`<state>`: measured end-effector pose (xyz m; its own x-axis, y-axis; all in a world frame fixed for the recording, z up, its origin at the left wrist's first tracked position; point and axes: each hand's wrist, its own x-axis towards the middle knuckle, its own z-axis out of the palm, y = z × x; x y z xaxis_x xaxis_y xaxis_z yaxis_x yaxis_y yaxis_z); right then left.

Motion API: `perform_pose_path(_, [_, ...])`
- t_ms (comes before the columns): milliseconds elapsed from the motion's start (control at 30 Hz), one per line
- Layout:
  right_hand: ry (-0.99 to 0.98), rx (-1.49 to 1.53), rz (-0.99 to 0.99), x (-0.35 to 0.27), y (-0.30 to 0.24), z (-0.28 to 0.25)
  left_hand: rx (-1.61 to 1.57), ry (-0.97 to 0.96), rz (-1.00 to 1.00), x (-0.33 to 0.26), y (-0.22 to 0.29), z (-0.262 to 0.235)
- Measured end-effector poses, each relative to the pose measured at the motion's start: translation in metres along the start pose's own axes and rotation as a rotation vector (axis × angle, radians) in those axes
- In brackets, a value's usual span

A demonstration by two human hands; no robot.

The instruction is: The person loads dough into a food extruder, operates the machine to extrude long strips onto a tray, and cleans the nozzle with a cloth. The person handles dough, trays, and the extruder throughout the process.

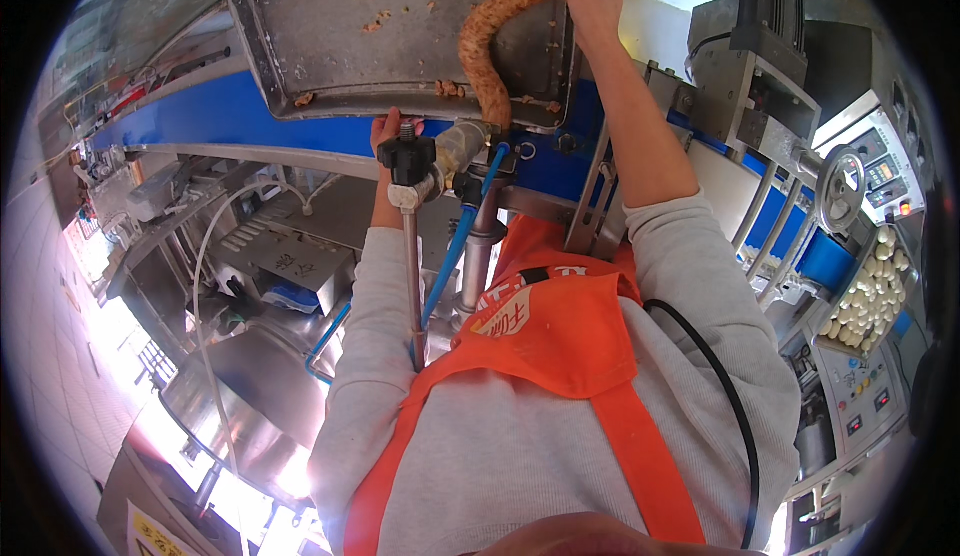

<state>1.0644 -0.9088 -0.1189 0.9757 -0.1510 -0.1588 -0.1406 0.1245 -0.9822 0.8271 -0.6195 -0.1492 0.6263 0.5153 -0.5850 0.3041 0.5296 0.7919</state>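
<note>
My right hand clamps the right edge of a rectangular grey metal tray bearing a curved brown sausage; left hand at near edge, grip unclear.

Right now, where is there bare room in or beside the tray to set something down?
The metal tray is mostly bare at left, between its left wall and the scattered crumbs. The blue surface left of the tray also shows a bare stretch. Crowded: the tray's right, with the meat strand and right hand, and its near edge, by the left hand and nozzle.
</note>
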Motion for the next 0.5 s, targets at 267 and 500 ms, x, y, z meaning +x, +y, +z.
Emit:
perform_pose_path(267, [-0.001,0.025,0.059,0.0009,0.0016,0.0012,0.063,0.135,-0.039,0.0046,-0.0018,-0.0029])
perform_pose_path(500, [-0.015,0.100,0.093,0.0002,0.0014,0.0037,0.060,0.127,-0.048,0.0029,-0.0012,-0.0024])
